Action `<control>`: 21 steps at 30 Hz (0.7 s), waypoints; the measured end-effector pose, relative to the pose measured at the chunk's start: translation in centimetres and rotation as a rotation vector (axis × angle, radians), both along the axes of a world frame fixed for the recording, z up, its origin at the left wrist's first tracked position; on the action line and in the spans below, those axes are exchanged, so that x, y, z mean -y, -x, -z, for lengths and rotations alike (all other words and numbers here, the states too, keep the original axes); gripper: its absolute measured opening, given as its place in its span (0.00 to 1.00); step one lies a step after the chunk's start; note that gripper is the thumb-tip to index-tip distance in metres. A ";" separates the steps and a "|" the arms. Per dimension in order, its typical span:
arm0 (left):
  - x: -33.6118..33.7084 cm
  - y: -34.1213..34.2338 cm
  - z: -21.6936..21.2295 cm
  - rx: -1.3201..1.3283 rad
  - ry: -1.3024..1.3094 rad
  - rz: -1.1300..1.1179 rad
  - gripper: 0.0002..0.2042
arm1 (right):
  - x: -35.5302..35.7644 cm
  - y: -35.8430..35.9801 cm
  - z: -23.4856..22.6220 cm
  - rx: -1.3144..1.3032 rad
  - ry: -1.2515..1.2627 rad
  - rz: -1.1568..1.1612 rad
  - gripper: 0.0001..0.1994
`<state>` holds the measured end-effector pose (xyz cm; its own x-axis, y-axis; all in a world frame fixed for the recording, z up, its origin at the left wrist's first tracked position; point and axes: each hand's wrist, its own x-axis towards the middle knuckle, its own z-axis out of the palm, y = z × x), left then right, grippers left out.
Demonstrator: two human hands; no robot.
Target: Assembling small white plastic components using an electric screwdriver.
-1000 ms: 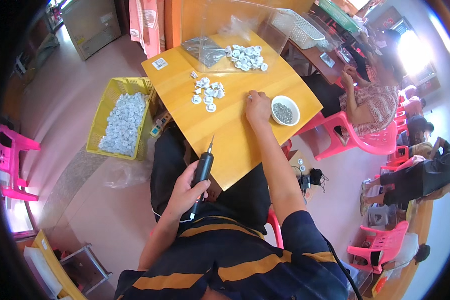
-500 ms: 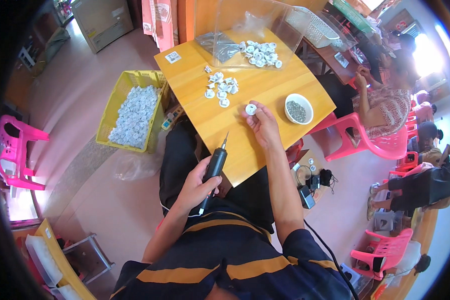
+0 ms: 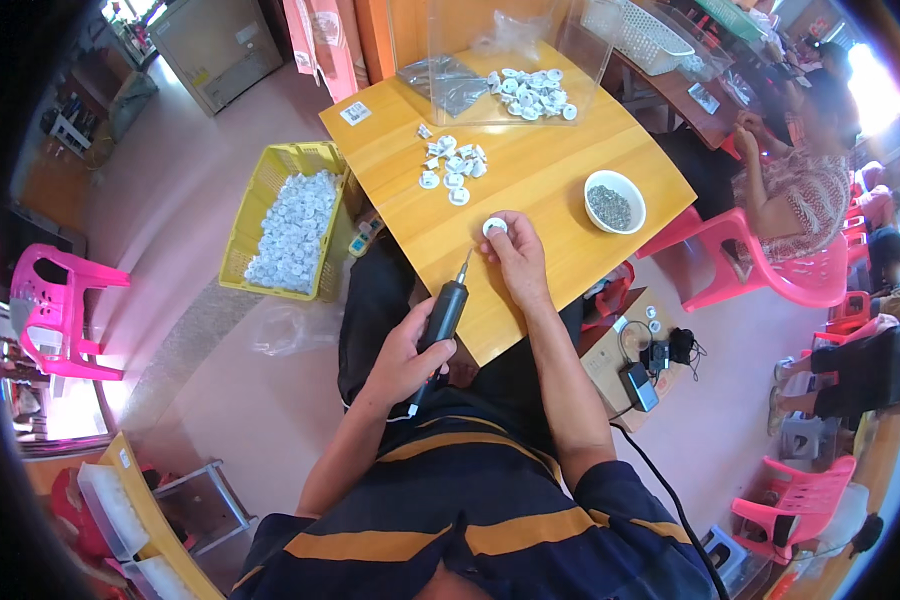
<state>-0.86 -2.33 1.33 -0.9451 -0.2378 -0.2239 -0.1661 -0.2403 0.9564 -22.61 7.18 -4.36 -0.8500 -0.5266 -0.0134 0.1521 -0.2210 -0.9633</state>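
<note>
A slim black electric screwdriver (image 3: 444, 318) is gripped in my left hand (image 3: 406, 358), its bit pointing up and away over the near edge of the wooden table (image 3: 570, 160). My right hand (image 3: 520, 265) pinches a small round white plastic part (image 3: 494, 226) between thumb and fingers. The bit tip is just short of this part, apart from it. Left of and beyond my right hand lies a loose group of similar white parts (image 3: 457, 163). To its right stands a white bowl (image 3: 637, 212) of small metal screws (image 3: 608, 207).
A clear plastic bin (image 3: 595, 85) at the table's far side holds more white parts and a grey bag (image 3: 445, 85). A yellow crate (image 3: 232, 262) full of white pieces stands left on the floor. Another person (image 3: 790, 200) sits at right on a pink chair (image 3: 730, 262).
My right hand has brought the white part closer to the screwdriver tip, and its thumb now lies over the part's edge. The whole view has shifted slightly.
</note>
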 end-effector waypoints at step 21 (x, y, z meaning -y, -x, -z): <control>0.8 2.4 -2.2 0.125 0.392 0.054 0.32 | 0.6 -0.7 1.6 -0.140 -0.111 0.103 0.09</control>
